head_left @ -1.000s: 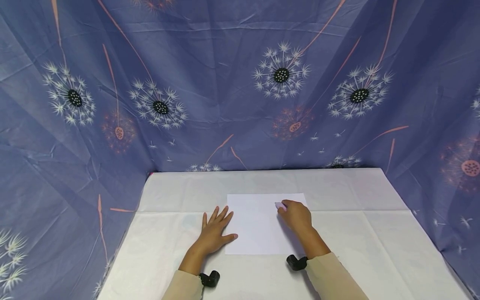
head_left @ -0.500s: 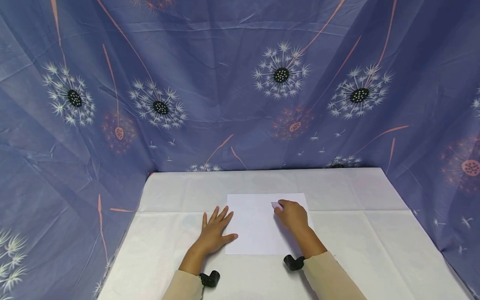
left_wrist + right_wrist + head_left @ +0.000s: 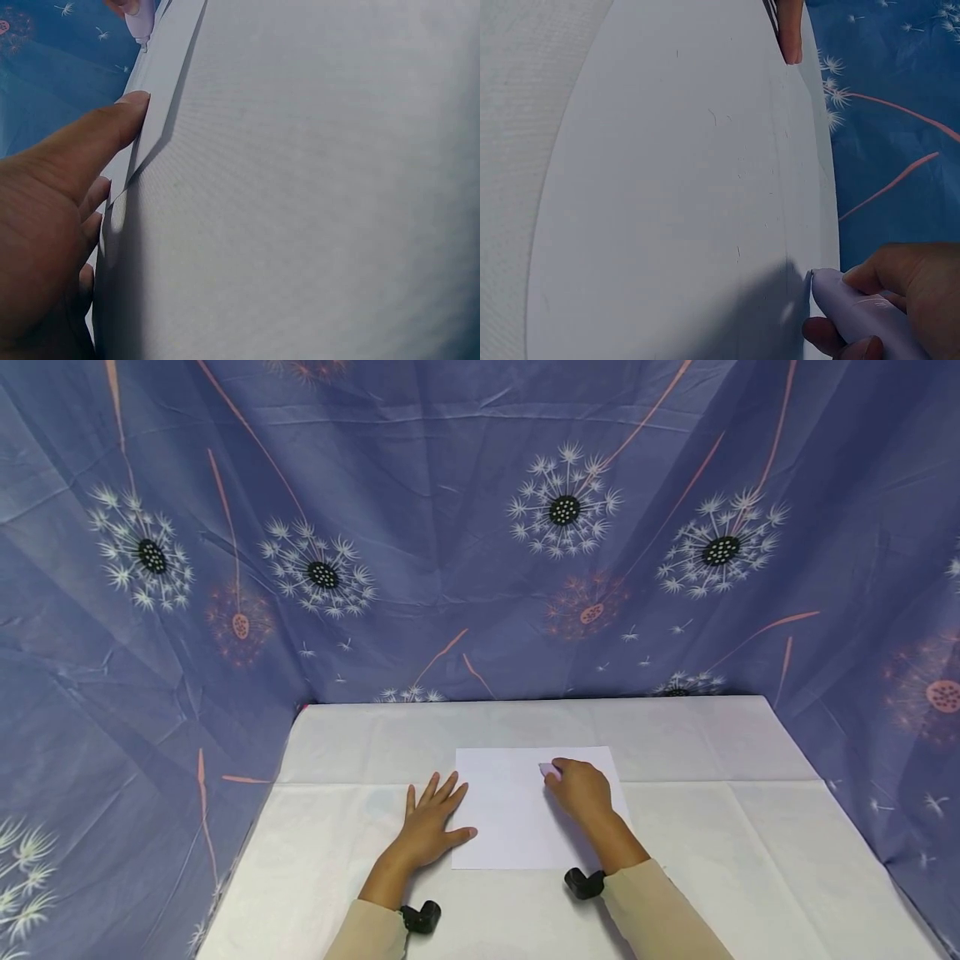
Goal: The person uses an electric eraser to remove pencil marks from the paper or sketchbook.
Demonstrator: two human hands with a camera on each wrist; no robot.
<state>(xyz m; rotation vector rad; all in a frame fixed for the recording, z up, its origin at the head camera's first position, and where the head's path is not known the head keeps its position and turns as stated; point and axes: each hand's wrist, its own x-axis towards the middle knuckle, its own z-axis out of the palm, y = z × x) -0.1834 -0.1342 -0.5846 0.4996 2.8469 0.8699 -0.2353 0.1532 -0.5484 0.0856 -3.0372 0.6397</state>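
Note:
A sheet of white paper (image 3: 510, 827) lies on the white-covered table. My left hand (image 3: 431, 831) rests spread at its left edge, the thumb (image 3: 127, 112) on the sheet in the left wrist view. Over the paper's upper right part, my right hand (image 3: 583, 789) pinches a thick lavender pen-like tool (image 3: 551, 771) with a tapered nose. Its small narrow tip shows in the right wrist view, where the tool (image 3: 862, 315) lies between thumb and fingers, tip at or just above the paper. The tool's rear end is hidden by the hand. Its exact kind cannot be made out.
The white table cover (image 3: 360, 743) has fold creases. A blue dandelion-print curtain (image 3: 450, 527) hangs behind and at both sides. Black wrist cameras (image 3: 422, 917) sit on both wrists. Short fine dark marks and a faint line show on the paper (image 3: 667, 187) in the right wrist view.
My right hand has slid a little to the left over the paper with the lavender tool, mostly in the first half second. The left hand has stayed in place.

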